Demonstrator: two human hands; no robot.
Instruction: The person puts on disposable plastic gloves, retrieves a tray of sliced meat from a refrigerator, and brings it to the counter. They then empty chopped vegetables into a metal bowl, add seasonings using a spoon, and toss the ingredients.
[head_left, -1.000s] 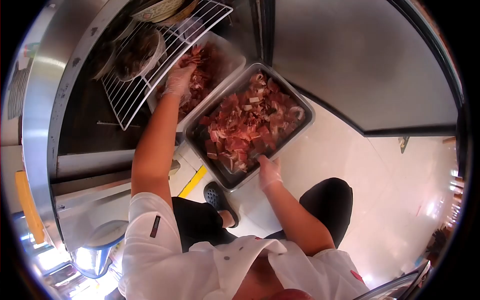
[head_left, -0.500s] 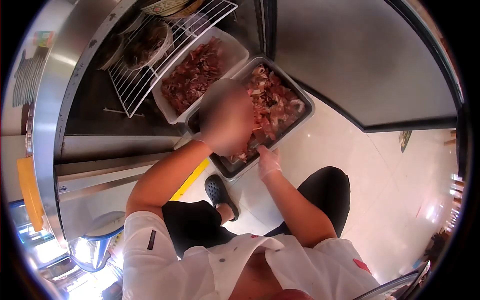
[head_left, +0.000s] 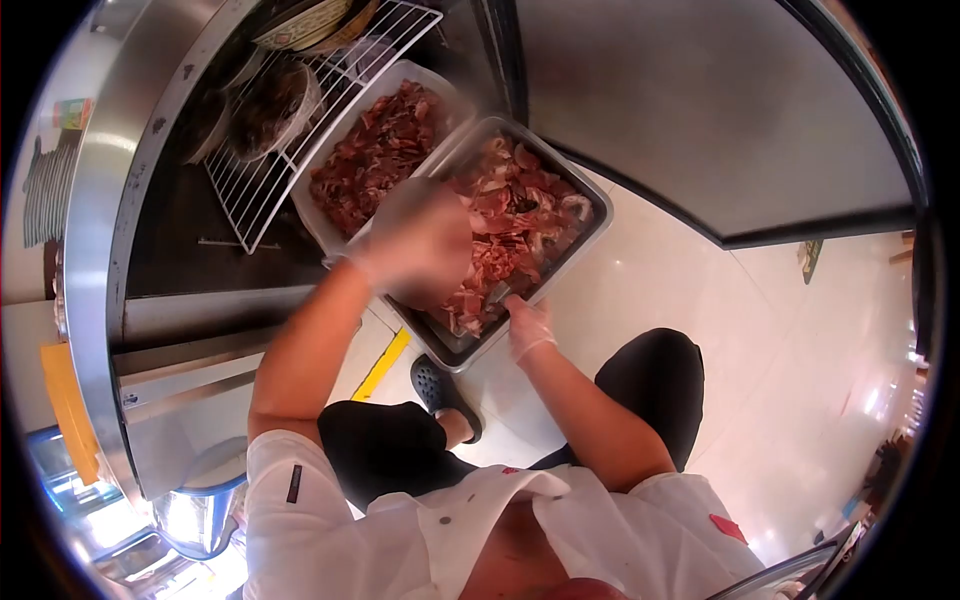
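A deep metal tray (head_left: pixel 598 212) of cut raw meat (head_left: pixel 515 205) sits tilted across the view, in front of the open cabinet. Over the tray's left part is my left hand (head_left: pixel 425 245), gloved in clear plastic; its fingers are smeared by blur, so what they hold cannot be made out. My right hand (head_left: pixel 528 325), also gloved, grips the tray's near right rim, with the thumb over the edge. Up and left of the tray, inside the cabinet, a whitish plastic bin (head_left: pixel 447 95) holds more of the same red meat.
A white wire shelf (head_left: pixel 245 205) with wrapped bowls (head_left: pixel 285 110) overhangs the bin's left side. The open cabinet door (head_left: pixel 700 120) stands at the upper right. Below the tray are my bent knees and a dark clog (head_left: pixel 430 385) on the pale floor (head_left: pixel 780 370).
My left hand has come out of the bin to the tray, then shifted slightly left. My right hand keeps its hold on the rim. The whole view has shifted a little.
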